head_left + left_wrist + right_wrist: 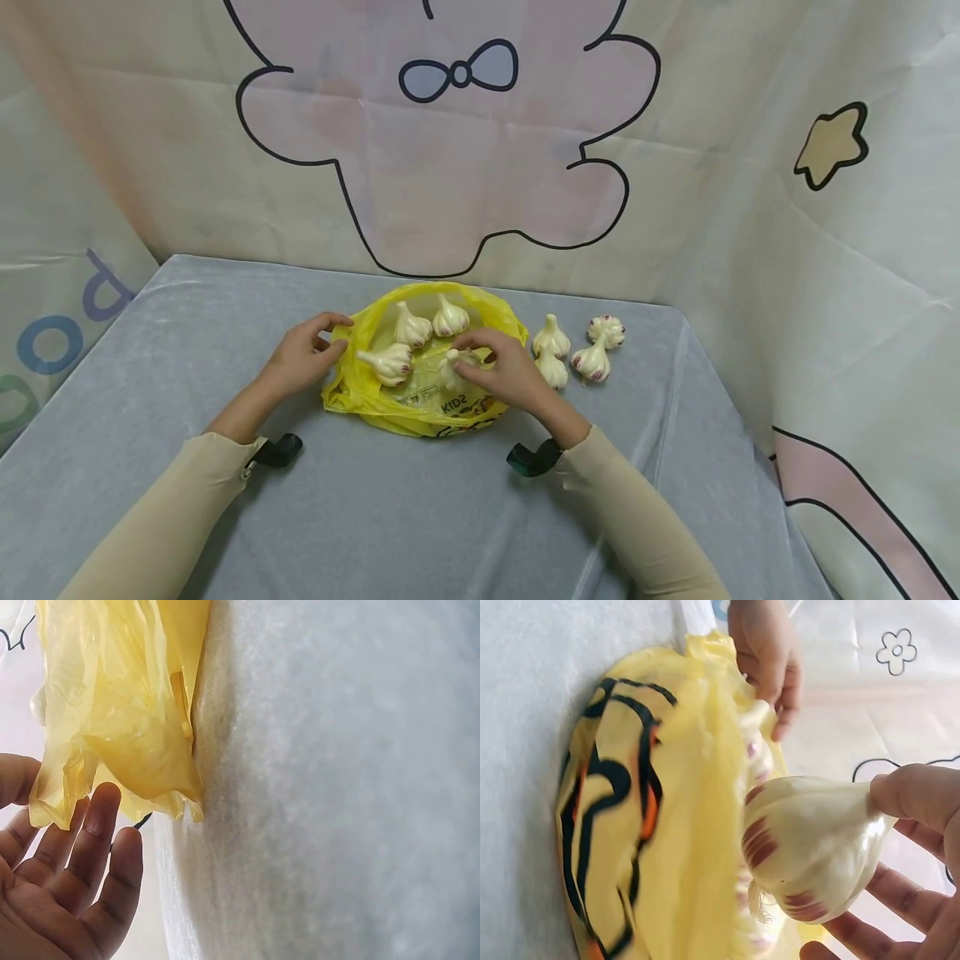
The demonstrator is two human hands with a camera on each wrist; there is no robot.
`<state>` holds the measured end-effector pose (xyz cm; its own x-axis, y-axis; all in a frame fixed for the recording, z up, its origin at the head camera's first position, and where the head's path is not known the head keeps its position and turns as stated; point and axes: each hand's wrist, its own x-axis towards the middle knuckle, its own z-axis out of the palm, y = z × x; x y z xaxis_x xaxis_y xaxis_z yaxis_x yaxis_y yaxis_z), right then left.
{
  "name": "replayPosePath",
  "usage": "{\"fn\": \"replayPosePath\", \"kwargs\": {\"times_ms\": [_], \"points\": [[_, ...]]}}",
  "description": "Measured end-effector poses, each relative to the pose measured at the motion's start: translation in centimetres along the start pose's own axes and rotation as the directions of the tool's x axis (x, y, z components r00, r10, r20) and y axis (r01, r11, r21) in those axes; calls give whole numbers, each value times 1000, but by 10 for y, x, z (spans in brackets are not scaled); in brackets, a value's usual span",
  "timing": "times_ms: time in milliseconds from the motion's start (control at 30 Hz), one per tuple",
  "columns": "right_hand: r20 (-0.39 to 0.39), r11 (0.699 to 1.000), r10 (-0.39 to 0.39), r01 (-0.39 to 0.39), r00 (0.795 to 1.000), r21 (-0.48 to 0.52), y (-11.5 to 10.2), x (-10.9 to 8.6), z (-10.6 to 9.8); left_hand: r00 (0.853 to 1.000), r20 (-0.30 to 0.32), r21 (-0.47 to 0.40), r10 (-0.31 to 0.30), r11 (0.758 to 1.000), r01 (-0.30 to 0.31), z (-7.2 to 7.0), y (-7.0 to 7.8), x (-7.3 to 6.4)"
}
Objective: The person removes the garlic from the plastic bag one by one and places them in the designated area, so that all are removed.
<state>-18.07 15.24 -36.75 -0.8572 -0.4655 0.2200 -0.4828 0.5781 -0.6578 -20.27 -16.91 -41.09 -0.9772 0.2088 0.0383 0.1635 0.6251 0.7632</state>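
Observation:
A yellow plastic bag (347, 392) lies open on the table, its mouth facing up. Inside it are three white garlic bulbs, one at the left (386, 364) and two toward the back (451, 317). My left hand (303, 354) holds the bag's left rim, with the edge between thumb and fingers (97, 817). Over the bag's mouth, my right hand (498, 367) pinches a garlic bulb (810, 840) by its stem. Purple streaks and a tuft of roots show on that bulb in the right wrist view.
Right of the bag, several more garlic bulbs rest on the table, a pair (551, 337) close to it and another pair (592, 362) farther right. A grey cloth (375, 517) covers the table. A printed curtain (712, 167) hangs behind.

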Motion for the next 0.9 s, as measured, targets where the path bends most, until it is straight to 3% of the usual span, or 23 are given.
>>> {"fn": "replayPosePath", "kwargs": {"times_ms": [600, 900], "points": [[-116, 996, 78, -82, 990, -35, 16, -31, -55, 1000, 4, 3, 2, 1000, -2, -2, 1, 0], [-128, 989, 124, -133, 984, -64, 28, -49, -65, 1000, 1, 13, 5, 1000, -5, -1, -2, 1]]}}
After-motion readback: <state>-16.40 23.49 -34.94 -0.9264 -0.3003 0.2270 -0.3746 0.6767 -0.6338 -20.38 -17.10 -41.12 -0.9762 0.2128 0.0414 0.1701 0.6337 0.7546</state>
